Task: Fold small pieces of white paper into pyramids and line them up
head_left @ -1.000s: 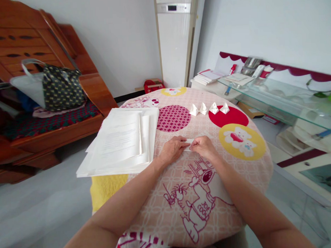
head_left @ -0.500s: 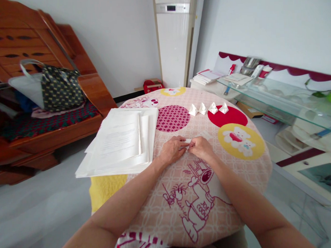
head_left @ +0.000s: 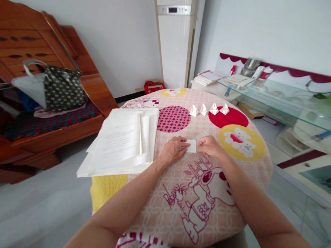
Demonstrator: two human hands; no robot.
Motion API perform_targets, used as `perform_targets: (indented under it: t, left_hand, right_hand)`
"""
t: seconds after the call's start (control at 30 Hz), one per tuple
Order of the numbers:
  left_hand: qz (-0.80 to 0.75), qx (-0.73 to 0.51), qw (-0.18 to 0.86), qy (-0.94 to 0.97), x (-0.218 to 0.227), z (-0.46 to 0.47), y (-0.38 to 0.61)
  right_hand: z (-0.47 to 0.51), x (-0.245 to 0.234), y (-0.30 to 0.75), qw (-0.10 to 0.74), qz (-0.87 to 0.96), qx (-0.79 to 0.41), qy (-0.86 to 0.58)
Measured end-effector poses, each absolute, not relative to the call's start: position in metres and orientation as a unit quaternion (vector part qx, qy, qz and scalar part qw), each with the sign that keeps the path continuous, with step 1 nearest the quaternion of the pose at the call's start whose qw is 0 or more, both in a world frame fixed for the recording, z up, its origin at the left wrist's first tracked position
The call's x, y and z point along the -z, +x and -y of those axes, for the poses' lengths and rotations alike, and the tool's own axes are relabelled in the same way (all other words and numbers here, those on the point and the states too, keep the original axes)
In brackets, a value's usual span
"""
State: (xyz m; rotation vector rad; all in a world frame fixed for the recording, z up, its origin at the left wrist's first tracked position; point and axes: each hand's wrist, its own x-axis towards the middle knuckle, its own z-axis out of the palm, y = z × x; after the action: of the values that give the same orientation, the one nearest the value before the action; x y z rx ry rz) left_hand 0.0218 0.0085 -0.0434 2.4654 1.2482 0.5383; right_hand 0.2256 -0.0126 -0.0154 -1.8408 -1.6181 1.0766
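A small folded white paper [head_left: 192, 146] lies flat on the round table's patterned cloth [head_left: 185, 196]. My left hand [head_left: 174, 150] rests at its left edge, fingertips pressing down on the paper. At the paper's right edge sits my right hand [head_left: 211, 147], with its fingers curled and pinched against that side. Several small folded white paper pieces [head_left: 208, 109] stand in a row farther back on the table.
A thick stack of white sheets [head_left: 122, 140] covers the table's left side, overhanging the edge. A wooden bench [head_left: 44, 118] with a patterned bag [head_left: 61, 88] stands to the left. A glass shelf unit [head_left: 285, 100] runs along the right, and a tall white appliance [head_left: 175, 39] stands behind.
My hands have drawn slightly apart, uncovering the folded paper as a flat square between them. My right hand has shifted to the right.
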Motion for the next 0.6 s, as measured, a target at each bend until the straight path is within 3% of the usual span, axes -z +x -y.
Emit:
perform_targets:
  t: [0.1, 0.23, 0.6]
  left_hand:
    - [-0.442, -0.191, 0.172, 0.859, 0.042, -0.007, 0.022]
    - [-0.46, -0.211, 0.187, 0.842, 0.043, -0.006, 0.025]
    - [-0.45, -0.227, 0.271, 0.82, 0.042, -0.015, 0.018]
  right_hand:
    - [0.012, 0.016, 0.219, 0.247, 0.61, -0.372, -0.655]
    - [0.009, 0.017, 0.211, 0.207, 0.671, -0.273, -0.658]
    - [0.009, 0.016, 0.211, 0.184, 0.668, -0.265, -0.67]
